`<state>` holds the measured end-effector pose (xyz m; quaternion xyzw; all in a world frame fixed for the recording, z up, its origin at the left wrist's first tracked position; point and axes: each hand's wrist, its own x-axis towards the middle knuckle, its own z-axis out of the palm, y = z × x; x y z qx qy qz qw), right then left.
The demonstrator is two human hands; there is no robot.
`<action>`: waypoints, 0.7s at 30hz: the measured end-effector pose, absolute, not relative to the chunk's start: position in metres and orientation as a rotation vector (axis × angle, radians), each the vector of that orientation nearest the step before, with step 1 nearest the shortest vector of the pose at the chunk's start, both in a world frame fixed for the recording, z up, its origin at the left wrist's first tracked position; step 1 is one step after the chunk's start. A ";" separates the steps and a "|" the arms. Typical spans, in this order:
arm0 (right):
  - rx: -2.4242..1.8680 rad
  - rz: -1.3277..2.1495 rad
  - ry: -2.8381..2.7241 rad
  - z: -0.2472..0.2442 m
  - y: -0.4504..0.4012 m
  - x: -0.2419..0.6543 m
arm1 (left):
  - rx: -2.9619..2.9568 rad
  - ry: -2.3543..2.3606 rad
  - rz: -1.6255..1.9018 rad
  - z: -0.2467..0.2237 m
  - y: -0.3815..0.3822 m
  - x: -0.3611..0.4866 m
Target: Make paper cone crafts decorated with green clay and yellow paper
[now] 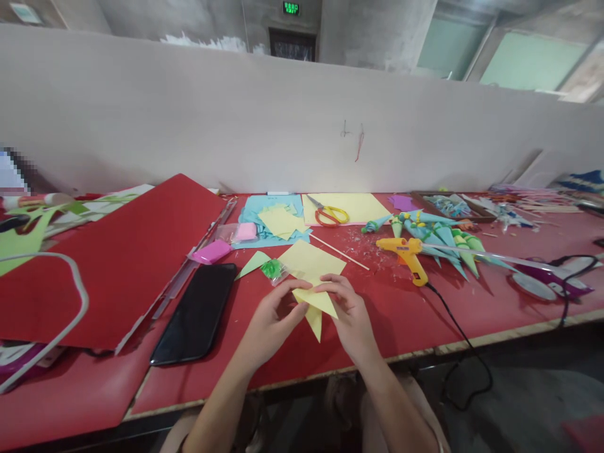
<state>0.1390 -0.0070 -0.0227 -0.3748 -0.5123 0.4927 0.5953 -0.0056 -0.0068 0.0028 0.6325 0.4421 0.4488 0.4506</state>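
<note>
Between my two hands is a folded piece of pale yellow paper (pixel 321 302), with one point hanging down and another toward the right. My left hand (pixel 276 321) pinches its left side between thumb and fingers. On the right side, my right hand (pixel 348 309) has its fingers closed on the paper's upper edge. Just behind them lies a flat yellow sheet (pixel 311 259). A small bag with green material (pixel 272 269) and a light green paper triangle (pixel 252 264) are left of that sheet.
A black phone (pixel 195 314) and large red board (pixel 155 251) are at left. Scissors (pixel 333 215) rest on yellow paper behind. At right lie a yellow glue gun (pixel 403 248) with its cord, folded paper cones (pixel 441 239) and a tray (pixel 481 214).
</note>
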 end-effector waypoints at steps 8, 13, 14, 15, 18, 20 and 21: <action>-0.834 1.213 -1.320 -0.016 -0.011 0.142 | 1.476 1.221 1.278 0.004 -0.003 -0.005; -0.732 1.287 -1.343 -0.019 -0.012 0.143 | 1.415 1.260 1.288 0.002 -0.002 -0.008; -0.725 1.300 -1.330 -0.019 -0.012 0.143 | 1.417 1.274 1.274 0.002 -0.003 -0.008; -0.727 1.298 -1.320 -0.018 -0.012 0.141 | 1.424 1.286 1.253 0.003 -0.003 -0.008; -0.768 1.209 -1.310 -0.016 -0.011 0.139 | 1.490 1.300 1.181 0.007 -0.006 -0.009; -0.801 1.158 -1.303 -0.014 -0.010 0.140 | 1.569 1.288 1.177 0.009 -0.007 -0.009; -0.810 1.147 -1.303 -0.014 -0.009 0.142 | 1.608 1.279 1.184 0.009 -0.008 -0.009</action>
